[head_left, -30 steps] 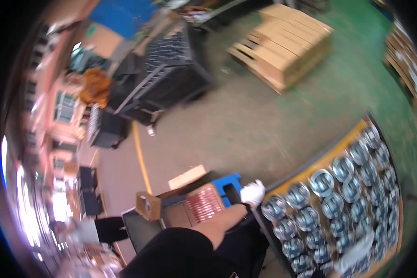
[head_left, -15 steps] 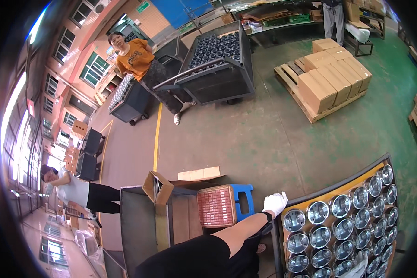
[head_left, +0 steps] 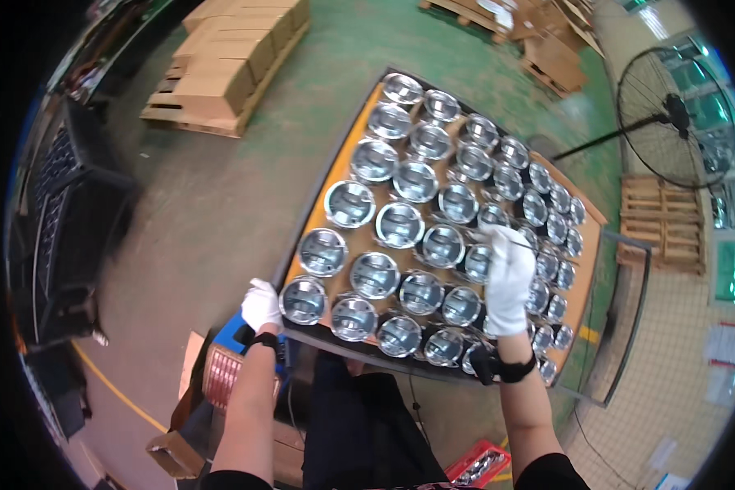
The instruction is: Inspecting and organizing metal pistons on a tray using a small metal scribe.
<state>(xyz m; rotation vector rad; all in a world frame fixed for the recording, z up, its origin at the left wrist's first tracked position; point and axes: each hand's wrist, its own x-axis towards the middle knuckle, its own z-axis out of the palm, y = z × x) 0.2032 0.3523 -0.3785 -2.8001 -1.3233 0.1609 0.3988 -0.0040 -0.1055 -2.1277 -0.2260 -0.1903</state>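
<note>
I have the right hand (head_left: 508, 269), white-gloved, just past 3 o'clock of my view, over the rows of metal pistons (head_left: 400, 225), its fingers pointing toward 11 o'clock; I cannot tell whether its grip is wide, narrow or closed on anything, because the fingertips blend into the bright metal around them. My left hand (head_left: 261, 305), gloved too, sits at 8 o'clock against the near-left corner of the cart (head_left: 327, 337), just beside the corner piston; its fingers look bent, but I cannot tell how tight that grip is. The pistons spread from the centre out toward 12, 3 and 6 o'clock, standing in rows on a brown board (head_left: 586, 273) inside the dark rim. Past the cart's 3 o'clock side I see its tubular handle (head_left: 647, 298). Under the left hand, at 8 o'clock, is a blue stool (head_left: 235, 333), and lower, between 7 and 8, an open cardboard box (head_left: 178, 452). A red tray (head_left: 480, 464) of metal pieces lies at 5 o'clock. Farther out, I have stacked cartons (head_left: 229, 65) on a pallet at 11 o'clock, a large fan (head_left: 674, 114) at 2, and a slatted wooden pallet (head_left: 664, 222) at 3.
</note>
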